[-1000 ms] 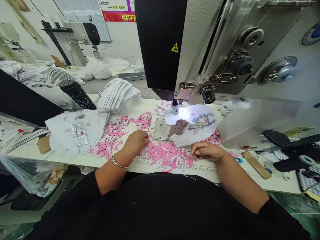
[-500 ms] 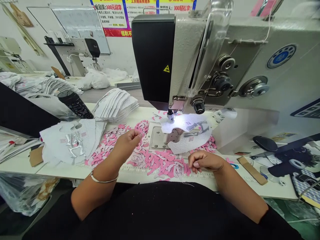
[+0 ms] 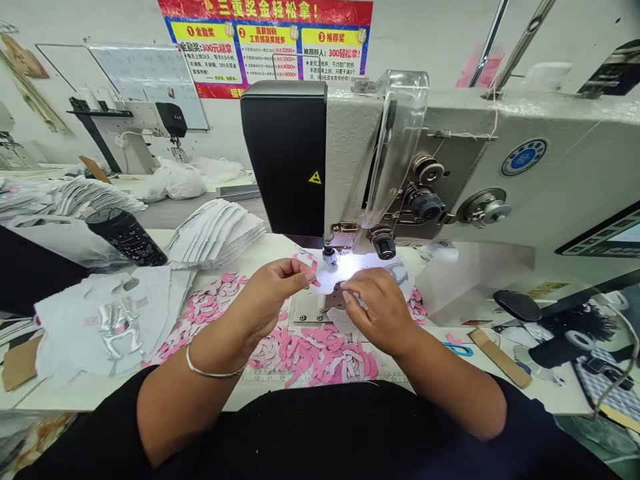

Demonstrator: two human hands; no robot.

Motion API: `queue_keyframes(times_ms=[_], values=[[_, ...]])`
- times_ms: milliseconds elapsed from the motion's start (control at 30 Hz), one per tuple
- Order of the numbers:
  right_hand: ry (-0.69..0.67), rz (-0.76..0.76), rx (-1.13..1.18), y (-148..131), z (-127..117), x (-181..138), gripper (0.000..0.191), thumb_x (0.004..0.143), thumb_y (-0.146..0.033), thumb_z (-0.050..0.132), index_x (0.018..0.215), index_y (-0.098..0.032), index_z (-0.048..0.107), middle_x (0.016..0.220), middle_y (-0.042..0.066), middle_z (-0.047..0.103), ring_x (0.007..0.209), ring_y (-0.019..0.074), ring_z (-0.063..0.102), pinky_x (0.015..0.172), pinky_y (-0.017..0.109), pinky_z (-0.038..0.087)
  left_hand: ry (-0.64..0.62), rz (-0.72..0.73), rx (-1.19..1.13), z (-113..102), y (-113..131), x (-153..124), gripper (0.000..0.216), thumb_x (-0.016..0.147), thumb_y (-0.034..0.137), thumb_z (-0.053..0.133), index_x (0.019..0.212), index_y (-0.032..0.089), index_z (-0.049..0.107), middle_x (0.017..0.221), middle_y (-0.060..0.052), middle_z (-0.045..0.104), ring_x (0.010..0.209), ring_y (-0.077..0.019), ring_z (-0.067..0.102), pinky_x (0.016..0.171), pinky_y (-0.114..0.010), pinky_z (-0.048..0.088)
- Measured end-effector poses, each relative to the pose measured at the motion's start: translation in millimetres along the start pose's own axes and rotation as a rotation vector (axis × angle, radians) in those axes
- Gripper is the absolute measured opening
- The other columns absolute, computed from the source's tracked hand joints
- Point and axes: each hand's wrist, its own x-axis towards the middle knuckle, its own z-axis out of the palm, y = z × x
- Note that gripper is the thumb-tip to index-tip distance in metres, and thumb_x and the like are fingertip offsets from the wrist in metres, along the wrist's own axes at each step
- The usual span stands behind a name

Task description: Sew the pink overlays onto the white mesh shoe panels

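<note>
My left hand pinches a small pink curved piece between thumb and fingers, just left of the needle of the sewing machine. My right hand rests with fingers curled on the white mesh fabric panel, which lies lit under the presser foot. Several more pink curved pieces are scattered over the table in front of the machine. A silver bangle circles my left wrist.
A stack of white mesh panels and a loose pile with silver appliqué lie at the left. A black bottle lies beside them. A brown strip and dark tools sit at the right. Another sewing machine stands behind.
My left hand lifted a pink piece from the scatter and brought it to the needle. My right hand moved from the table edge up onto the white panel. The view tilted upward.
</note>
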Motion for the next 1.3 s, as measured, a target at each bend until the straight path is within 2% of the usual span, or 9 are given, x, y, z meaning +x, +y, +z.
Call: queue_keyframes(times_ms=[133, 233, 333, 467, 633, 933, 1300], values=[[0.001, 0.003, -0.113, 16, 18, -4, 0.023, 0.090, -0.014, 0.057, 0.111, -0.024, 0.059, 0.112, 0.008, 0.066, 0.106, 0.0247, 0.059, 0.094, 0.044, 0.047, 0.009, -0.011, -0.105, 8, -8, 17, 0.018, 0.068, 0.029, 0.083, 0.073, 0.017, 0.070, 0.085, -0.003, 0.067, 0.081, -0.0150, 0.059, 0.080, -0.028, 0.047], [0.018, -0.019, -0.127, 22, 28, -9, 0.025, 0.091, -0.016, 0.059, 0.114, -0.025, 0.057, 0.114, 0.007, 0.066, 0.108, 0.0239, 0.059, 0.096, 0.044, 0.045, -0.001, -0.070, -0.156, 15, -17, 20, 0.016, 0.068, 0.027, 0.082, 0.074, 0.017, 0.070, 0.077, -0.002, 0.065, 0.073, -0.0134, 0.057, 0.074, -0.027, 0.046], [0.038, -0.034, -0.129, 25, 32, -13, 0.026, 0.091, -0.015, 0.061, 0.114, -0.025, 0.057, 0.114, 0.008, 0.066, 0.108, 0.0237, 0.060, 0.096, 0.044, 0.045, -0.032, -0.092, -0.153, 15, -21, 21, 0.019, 0.070, 0.026, 0.080, 0.065, 0.018, 0.064, 0.067, 0.001, 0.059, 0.064, -0.0109, 0.052, 0.064, -0.025, 0.043], [0.058, -0.025, -0.126, 26, 34, -14, 0.030, 0.091, -0.016, 0.062, 0.117, -0.027, 0.055, 0.113, 0.007, 0.067, 0.107, 0.0233, 0.061, 0.095, 0.045, 0.046, -0.064, -0.092, -0.138, 13, -22, 24, 0.021, 0.071, 0.027, 0.080, 0.065, 0.018, 0.061, 0.065, 0.001, 0.057, 0.062, -0.0108, 0.051, 0.062, -0.025, 0.042], [0.076, -0.040, -0.138, 26, 34, -14, 0.033, 0.088, -0.014, 0.065, 0.117, -0.026, 0.055, 0.113, 0.007, 0.068, 0.108, 0.0237, 0.061, 0.093, 0.045, 0.045, -0.029, -0.080, -0.137, 14, -22, 23, 0.020, 0.066, 0.025, 0.082, 0.066, 0.018, 0.063, 0.067, 0.001, 0.058, 0.066, -0.0114, 0.051, 0.066, -0.025, 0.043], [0.107, -0.050, -0.184, 24, 35, -18, 0.026, 0.086, -0.013, 0.067, 0.108, -0.024, 0.059, 0.110, 0.006, 0.068, 0.106, 0.0233, 0.061, 0.094, 0.046, 0.044, -0.004, -0.013, -0.070, 14, -35, 16, 0.020, 0.075, 0.029, 0.079, 0.075, 0.018, 0.062, 0.074, 0.003, 0.056, 0.072, -0.0109, 0.048, 0.069, -0.025, 0.040], [0.111, -0.061, -0.173, 20, 33, -18, 0.025, 0.084, -0.009, 0.067, 0.103, -0.023, 0.058, 0.112, 0.008, 0.066, 0.107, 0.0244, 0.062, 0.095, 0.047, 0.045, 0.003, 0.017, -0.077, 16, -37, 14, 0.020, 0.074, 0.027, 0.080, 0.074, 0.018, 0.062, 0.074, 0.004, 0.057, 0.071, -0.0100, 0.051, 0.070, -0.024, 0.040]])
